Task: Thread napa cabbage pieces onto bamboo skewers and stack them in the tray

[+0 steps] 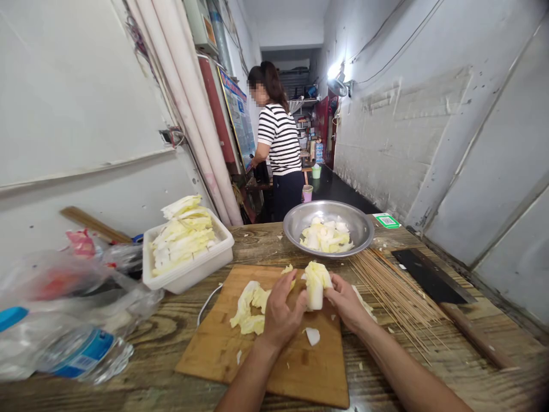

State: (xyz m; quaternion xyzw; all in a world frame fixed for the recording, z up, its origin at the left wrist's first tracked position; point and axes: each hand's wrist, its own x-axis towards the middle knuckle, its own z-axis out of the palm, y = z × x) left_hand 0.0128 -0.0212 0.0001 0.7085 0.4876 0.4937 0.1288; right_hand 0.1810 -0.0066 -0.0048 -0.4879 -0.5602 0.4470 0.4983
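A folded bundle of napa cabbage leaf stands above the cutting board, its white rib down and yellow frilly part up. My right hand pinches it from the right between thumb and fingers. My left hand is curled at its left, the thumb close to the rib. A small yellow leaf piece shows at the left fingertips, partly hidden by them. Torn cabbage leaves lie on the wooden cutting board beside my left hand. A white rib scrap rests below the bundle.
A white tub of skewered-looking cabbage stands at left, a steel bowl with cabbage pieces behind. Bamboo skewers and a cleaver lie at right. Plastic bags and a water bottle crowd the left. A person stands beyond the table.
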